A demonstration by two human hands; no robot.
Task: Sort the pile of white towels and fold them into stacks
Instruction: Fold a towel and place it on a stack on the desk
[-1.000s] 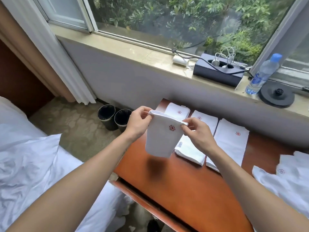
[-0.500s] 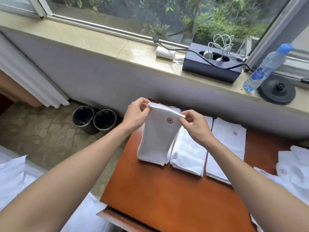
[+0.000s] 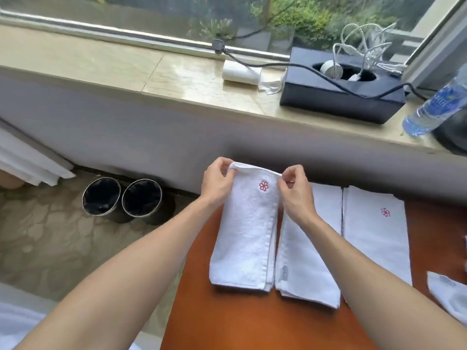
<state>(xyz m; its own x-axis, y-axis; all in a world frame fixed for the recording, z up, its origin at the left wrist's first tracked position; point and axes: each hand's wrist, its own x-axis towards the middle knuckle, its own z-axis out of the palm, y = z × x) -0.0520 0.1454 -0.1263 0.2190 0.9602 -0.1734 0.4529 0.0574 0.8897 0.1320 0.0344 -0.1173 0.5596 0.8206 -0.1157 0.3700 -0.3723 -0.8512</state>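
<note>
- Down from mid-air since a second ago: folded towel point(image 3: 249, 231), now laid lengthwise at the left end of the table point(image 3: 252, 324), red flower mark up, layered white edges showing under its near end.
- Far end raised slightly off the surface, pinched at both corners.
- Left hand point(image 3: 216, 184): thumb and fingers curled round the far-left corner of the hem.
- Right hand point(image 3: 294, 193): fingertips nipping the far-right corner, just at two o'clock of the flower mark.
- At three o'clock of the towel, just beside it: middle stack point(image 3: 307, 261), its far part hidden under the right wrist.
- Further toward three o'clock, across a thin gap: right stack point(image 3: 374, 236), also marked with a red flower.
- At four o'clock, cut by the frame edge: unfolded towels point(image 3: 447, 296), rumpled.
- At nine o'clock, down on the floor point(image 3: 50, 248): two black bins point(image 3: 101, 195), side by side against the foot of the wall point(image 3: 151, 137).
- At twelve o'clock: stone windowsill point(image 3: 101, 66) bearing a small white roll point(image 3: 241, 72), a dark box point(image 3: 338, 102) with white cables point(image 3: 361, 44) rising from its opening, and a black cable point(image 3: 265, 63) running across the lid.
- At two o'clock: water bottle point(image 3: 434, 107), beside something dark and round, mostly out of frame.
- Glossy orange-brown wood for the tabletop; beige patterned flooring; grey wall; white curtain point(image 3: 27, 165) at nine o'clock; white bedding point(image 3: 15, 324) at seven o'clock; green shrubs beyond the glass.
</note>
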